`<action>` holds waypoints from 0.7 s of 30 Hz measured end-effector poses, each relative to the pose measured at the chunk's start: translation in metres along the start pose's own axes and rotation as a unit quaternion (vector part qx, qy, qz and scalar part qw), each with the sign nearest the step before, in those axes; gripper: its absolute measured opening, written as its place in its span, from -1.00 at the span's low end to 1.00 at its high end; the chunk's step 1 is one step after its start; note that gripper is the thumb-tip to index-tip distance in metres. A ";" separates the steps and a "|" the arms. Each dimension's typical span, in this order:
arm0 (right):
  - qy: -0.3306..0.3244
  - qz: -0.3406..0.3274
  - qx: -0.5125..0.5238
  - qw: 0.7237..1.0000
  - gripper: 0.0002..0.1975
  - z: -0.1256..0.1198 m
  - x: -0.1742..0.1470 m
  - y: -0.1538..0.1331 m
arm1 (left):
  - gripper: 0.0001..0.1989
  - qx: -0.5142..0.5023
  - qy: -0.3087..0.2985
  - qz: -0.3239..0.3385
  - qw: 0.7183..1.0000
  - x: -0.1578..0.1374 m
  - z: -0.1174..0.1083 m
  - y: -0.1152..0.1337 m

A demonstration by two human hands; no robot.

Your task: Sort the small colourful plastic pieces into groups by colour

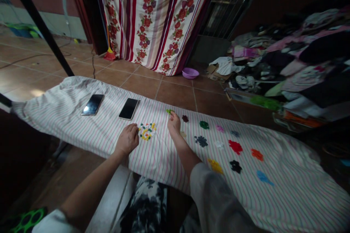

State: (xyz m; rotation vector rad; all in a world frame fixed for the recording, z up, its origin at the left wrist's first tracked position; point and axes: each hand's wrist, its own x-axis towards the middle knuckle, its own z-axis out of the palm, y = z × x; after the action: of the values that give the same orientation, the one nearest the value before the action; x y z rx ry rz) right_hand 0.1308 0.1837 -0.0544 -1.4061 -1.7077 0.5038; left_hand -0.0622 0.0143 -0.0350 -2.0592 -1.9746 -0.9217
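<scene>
My right hand (174,122) reaches to the far edge of the striped cloth, its fingers pinched at a little heap of lime green pieces (168,111). The heap is partly hidden by the fingertips. Low on the cloth, my left hand (129,137) rests with fingers curled together, and whatever they may hold is hidden. Just right of it lies a mixed group of small yellow, white, green and orange pieces (147,131). A beige heap (183,135) sits partly behind my right wrist, and a dark red heap (185,118) lies right of that hand.
Two phones (129,109) lie at the cloth's left. Sorted heaps spread to the right, including grey (201,141), red (235,147), yellow (216,166), black (235,166), orange (257,154) and blue (264,177). Beyond stand a purple basin (190,73) and piled clothes (295,54).
</scene>
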 end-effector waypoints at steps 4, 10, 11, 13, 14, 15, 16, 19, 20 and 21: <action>-0.032 -0.018 0.048 0.998 -0.62 -0.005 -0.025 -0.025 | -0.80 -0.001 -0.002 0.001 1.000 0.000 -0.001 0.000; -0.102 -0.103 0.076 0.987 -0.70 -0.012 -0.067 -0.046 | -0.82 0.011 -0.005 0.000 1.000 0.000 -0.001 0.000; -0.108 -0.109 0.070 0.986 -0.70 -0.013 -0.073 -0.048 | -0.83 0.011 -0.006 0.000 1.000 0.000 -0.001 0.000; -0.117 -0.120 0.046 0.985 -0.70 -0.013 -0.082 -0.050 | -0.83 0.011 -0.006 0.000 1.000 0.000 -0.001 0.000; -0.121 -0.122 0.030 0.985 -0.70 -0.013 -0.086 -0.051 | -0.82 0.010 -0.006 0.000 1.000 0.000 -0.001 0.001; -0.123 -0.123 0.011 0.985 -0.71 -0.013 -0.089 -0.051 | -0.82 0.009 -0.005 0.000 1.000 0.000 -0.001 0.001; -0.124 -0.121 -0.010 0.985 -0.72 -0.013 -0.091 -0.053 | -0.82 0.009 -0.005 0.000 1.000 0.000 -0.001 0.001; -0.127 -0.120 -0.066 0.982 -0.74 -0.012 -0.094 -0.057 | -0.82 0.009 -0.006 0.002 1.000 -0.001 -0.001 0.001; -0.129 -0.121 -0.081 0.981 -0.74 -0.012 -0.094 -0.059 | -0.82 0.009 -0.006 0.002 1.000 -0.001 -0.001 0.001; -0.131 -0.122 -0.093 0.979 -0.75 -0.012 -0.094 -0.060 | -0.82 0.010 -0.005 0.003 1.000 -0.001 -0.001 0.001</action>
State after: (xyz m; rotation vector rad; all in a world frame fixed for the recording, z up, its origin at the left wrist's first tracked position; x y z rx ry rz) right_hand 0.1055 0.0763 -0.0354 -1.2758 -2.1551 0.4151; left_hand -0.0621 0.0130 -0.0339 -2.0615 -1.9733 -0.8880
